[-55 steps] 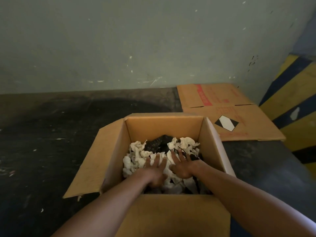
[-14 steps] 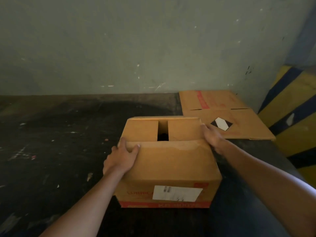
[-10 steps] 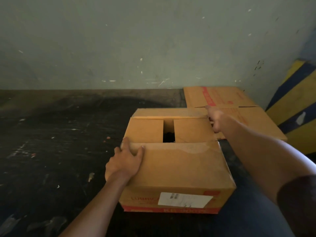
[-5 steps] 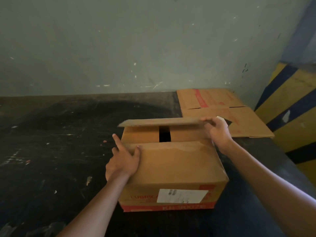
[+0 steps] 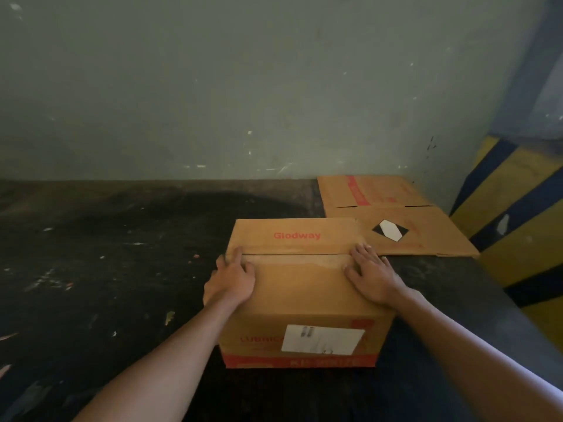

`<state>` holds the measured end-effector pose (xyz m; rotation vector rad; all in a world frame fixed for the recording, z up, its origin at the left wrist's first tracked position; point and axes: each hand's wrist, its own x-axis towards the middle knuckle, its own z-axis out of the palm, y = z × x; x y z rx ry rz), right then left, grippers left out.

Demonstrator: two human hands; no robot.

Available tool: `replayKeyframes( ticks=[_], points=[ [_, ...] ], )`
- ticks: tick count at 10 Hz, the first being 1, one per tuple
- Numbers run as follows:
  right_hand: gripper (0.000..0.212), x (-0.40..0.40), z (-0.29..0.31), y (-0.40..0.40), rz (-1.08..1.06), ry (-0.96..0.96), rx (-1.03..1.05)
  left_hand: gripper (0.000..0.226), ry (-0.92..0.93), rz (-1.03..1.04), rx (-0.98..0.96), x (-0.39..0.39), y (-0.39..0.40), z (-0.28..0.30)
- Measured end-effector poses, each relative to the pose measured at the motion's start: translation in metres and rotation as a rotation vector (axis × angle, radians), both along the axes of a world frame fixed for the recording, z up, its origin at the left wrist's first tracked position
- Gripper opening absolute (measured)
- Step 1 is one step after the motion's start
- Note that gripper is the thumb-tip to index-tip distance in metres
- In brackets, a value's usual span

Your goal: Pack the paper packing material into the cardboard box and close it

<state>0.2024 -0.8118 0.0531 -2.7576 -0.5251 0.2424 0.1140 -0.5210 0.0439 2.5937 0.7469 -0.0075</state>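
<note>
The brown cardboard box (image 5: 300, 287) stands on the dark floor in front of me with all its top flaps folded flat. The far flap carries red lettering and meets the near flap along a seam. My left hand (image 5: 230, 280) lies flat on the top's left edge, fingers spread, reaching the seam. My right hand (image 5: 370, 274) lies flat on the right side of the top, fingertips at the seam. A white label (image 5: 323, 339) is stuck on the box's front face. The paper packing material is hidden inside.
A flattened cardboard box (image 5: 393, 217) with a black-and-white diamond mark lies on the floor behind and to the right, against the grey-green wall (image 5: 243, 86). A yellow and blue striped barrier (image 5: 518, 214) rises at the right. The dark floor (image 5: 106, 263) is stained and littered with small scraps.
My right hand brought the far flap down from half raised to flat, covering the gap over the inner flaps. Both hands now rest flat on the closed top.
</note>
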Motion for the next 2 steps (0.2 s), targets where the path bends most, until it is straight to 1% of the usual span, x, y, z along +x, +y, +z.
replayKeyframes(
  ticks=[1,2],
  points=[
    [0.067,-0.008,0.015,0.004,-0.053,-0.018,-0.026,0.061,-0.013,-0.017,-0.027,0.002,-0.001,0.015],
    [0.047,-0.044,0.011,-0.001,-0.115,-0.186,0.198,0.055,-0.334,-0.047,0.052,-0.02,-0.004,0.008]
  ],
)
